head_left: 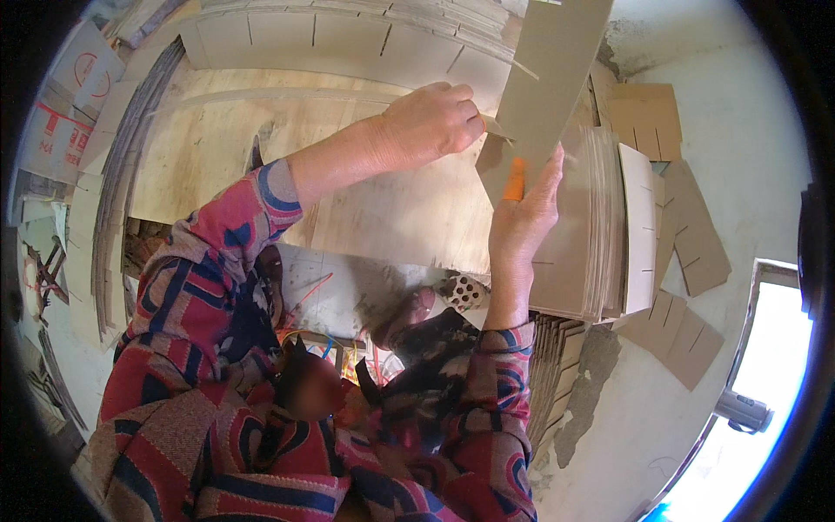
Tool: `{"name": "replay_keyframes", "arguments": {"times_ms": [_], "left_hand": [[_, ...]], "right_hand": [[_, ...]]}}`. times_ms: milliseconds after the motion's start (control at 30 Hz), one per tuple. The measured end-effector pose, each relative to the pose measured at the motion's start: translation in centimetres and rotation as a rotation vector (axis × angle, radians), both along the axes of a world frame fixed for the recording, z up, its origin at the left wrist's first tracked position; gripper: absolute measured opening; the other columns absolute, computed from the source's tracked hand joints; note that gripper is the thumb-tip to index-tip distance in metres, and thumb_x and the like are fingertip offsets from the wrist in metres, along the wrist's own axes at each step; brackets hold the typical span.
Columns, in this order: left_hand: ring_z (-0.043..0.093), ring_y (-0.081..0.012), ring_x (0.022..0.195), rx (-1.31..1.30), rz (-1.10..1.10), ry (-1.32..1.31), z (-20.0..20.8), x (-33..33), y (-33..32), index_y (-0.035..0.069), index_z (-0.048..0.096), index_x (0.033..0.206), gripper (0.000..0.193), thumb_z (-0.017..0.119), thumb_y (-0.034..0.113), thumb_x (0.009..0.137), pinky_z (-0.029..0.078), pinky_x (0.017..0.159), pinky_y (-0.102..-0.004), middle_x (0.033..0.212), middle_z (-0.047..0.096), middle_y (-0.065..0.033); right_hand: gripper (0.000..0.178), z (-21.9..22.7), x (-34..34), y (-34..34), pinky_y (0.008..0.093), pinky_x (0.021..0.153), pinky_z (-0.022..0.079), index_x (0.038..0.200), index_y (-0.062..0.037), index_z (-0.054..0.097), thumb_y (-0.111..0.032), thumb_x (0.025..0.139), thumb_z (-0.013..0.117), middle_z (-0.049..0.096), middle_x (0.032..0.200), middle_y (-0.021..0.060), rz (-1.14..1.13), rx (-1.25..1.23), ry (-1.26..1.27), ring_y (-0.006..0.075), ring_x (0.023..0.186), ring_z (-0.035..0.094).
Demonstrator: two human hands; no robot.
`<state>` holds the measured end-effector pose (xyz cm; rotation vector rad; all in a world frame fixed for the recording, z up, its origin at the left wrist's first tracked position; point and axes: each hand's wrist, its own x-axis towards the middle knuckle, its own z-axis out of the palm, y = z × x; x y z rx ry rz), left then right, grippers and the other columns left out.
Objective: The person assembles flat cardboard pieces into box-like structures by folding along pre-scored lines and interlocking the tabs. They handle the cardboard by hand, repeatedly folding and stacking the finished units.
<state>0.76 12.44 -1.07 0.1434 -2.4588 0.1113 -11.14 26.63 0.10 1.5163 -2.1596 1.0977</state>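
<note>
A long tan cardboard sheet [548,78] stands tilted over the right side of the work board. My right hand [526,213] grips its lower part, with an orange cover on one finger. From the left, my left hand [435,120] reaches to the sheet's left edge. Its fingers are closed in a pinch, and a small cardboard strip [499,132] shows at the fingertips beside the sheet. Just right of my right hand stands a thick stack of cardboard sheets [600,226].
A plywood board [365,209] lies under my arms. Slotted cardboard [339,43] lines its far side, and more stacked sheets [130,165] stand at the left. Loose slotted pieces [700,239] lie at the right. A perforated block [464,291] sits below the board's near edge.
</note>
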Motion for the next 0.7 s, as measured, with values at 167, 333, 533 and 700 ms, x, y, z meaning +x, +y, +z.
{"name": "replay_keyframes", "arguments": {"times_ms": [167,333,533,700], "left_hand": [[0.056,-0.0175,0.080,0.039,0.035,-0.027,-0.2,0.8,1.1,0.005,0.058,0.075,0.007,0.061,0.009,0.069,0.049,0.068,-0.0307,0.073,0.057,-0.0024],[0.053,-0.0198,0.079,0.102,-0.028,-0.035,-0.3,1.4,0.5,0.003,0.056,0.081,0.013,0.059,0.007,0.068,0.048,0.068,-0.0305,0.079,0.054,-0.0041],[0.054,-0.0191,0.079,-0.088,-0.114,0.014,1.2,1.7,2.9,0.002,0.057,0.083,0.015,0.060,0.006,0.068,0.048,0.067,-0.0315,0.077,0.054,-0.0040],[0.056,-0.0198,0.082,0.760,-0.139,-0.084,2.0,2.6,3.4,0.000,0.058,0.089,0.017,0.064,0.009,0.077,0.049,0.067,-0.0313,0.084,0.058,-0.0091]], "right_hand": [[0.058,0.4,0.2,0.2,0.0421,0.082,0.052,0.139,-0.0073,0.027,-0.001,0.088,0.054,0.051,0.123,0.0258,0.083,0.073,-0.090,0.0402,0.107,0.055],[0.059,1.4,0.4,0.8,0.0439,0.080,0.051,0.139,-0.0083,0.027,0.000,0.087,0.054,0.052,0.120,0.0278,0.165,0.122,-0.139,0.0412,0.104,0.056],[0.066,0.2,0.4,0.4,0.0445,0.072,0.051,0.140,-0.0079,0.026,0.003,0.082,0.055,0.054,0.116,0.0267,0.085,0.288,-0.195,0.0412,0.093,0.060],[0.072,-2.7,-0.1,0.7,0.0423,0.076,0.052,0.142,-0.0097,0.024,0.010,0.078,0.050,0.048,0.127,0.0259,0.044,0.268,-0.130,0.0397,0.101,0.058]]}}
